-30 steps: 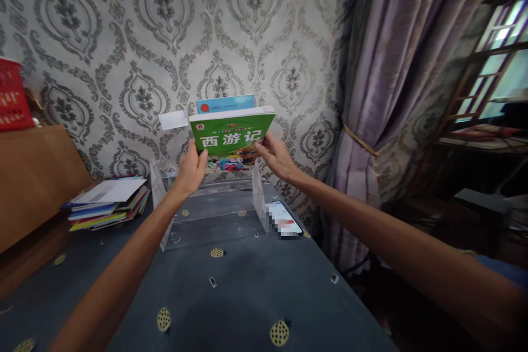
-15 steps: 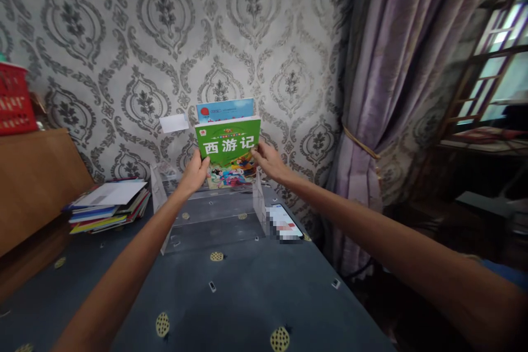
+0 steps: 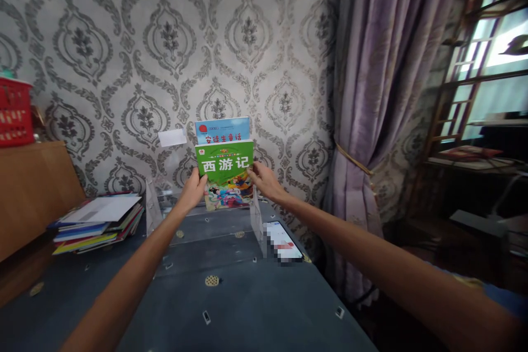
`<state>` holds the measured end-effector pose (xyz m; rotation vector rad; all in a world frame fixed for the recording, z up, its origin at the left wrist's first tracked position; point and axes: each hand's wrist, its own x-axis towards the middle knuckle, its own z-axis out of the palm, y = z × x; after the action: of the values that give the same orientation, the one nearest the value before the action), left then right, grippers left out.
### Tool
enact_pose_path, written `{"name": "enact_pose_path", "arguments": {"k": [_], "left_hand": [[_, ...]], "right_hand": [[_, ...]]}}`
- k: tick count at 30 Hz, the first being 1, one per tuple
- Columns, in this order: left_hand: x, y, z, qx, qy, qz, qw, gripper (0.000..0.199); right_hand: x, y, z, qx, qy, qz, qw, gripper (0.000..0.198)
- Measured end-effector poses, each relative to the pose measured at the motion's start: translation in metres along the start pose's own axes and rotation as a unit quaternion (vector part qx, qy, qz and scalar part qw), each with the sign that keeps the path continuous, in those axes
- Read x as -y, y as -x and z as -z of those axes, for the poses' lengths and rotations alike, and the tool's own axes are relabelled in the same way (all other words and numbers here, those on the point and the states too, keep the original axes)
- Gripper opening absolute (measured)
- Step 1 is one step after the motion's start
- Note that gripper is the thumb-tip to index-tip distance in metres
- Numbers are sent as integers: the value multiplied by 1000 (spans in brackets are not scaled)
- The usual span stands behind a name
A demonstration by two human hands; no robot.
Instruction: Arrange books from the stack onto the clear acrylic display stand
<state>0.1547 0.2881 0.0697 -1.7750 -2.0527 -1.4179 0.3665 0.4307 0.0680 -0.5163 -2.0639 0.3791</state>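
A green picture book with white characters and cartoon figures on its cover stands upright between my hands. My left hand grips its left edge, thumb on the cover. On the opposite edge my right hand is closed, thumb in front and fingers partly hidden behind. Just behind it rises a blue book with red characters; its lower part is covered by the green one. Both books are at a clear plastic rack on the table, whose side panels show left and right.
A stack of books and papers lies at the left, near a wooden cabinet bearing a red basket. A phone rests right of the rack. A white paper is on the patterned wall; a purple curtain hangs at right.
The view has tilted up a little, so things sit lower. The green book has gone down relative to the blue one, whose red title now shows. Both hands keep their grip.
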Motion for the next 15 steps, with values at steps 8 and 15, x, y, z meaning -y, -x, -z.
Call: {"name": "enact_pose_path", "arguments": {"k": [8, 15], "left_hand": [[-16, 8, 8, -27, -160, 8, 987, 14], [-25, 10, 4, -29, -226, 16, 974, 18]], "right_hand": [[-1, -1, 0, -52, 27, -1, 998, 21], [-9, -4, -10, -65, 52, -24, 996, 30]]}}
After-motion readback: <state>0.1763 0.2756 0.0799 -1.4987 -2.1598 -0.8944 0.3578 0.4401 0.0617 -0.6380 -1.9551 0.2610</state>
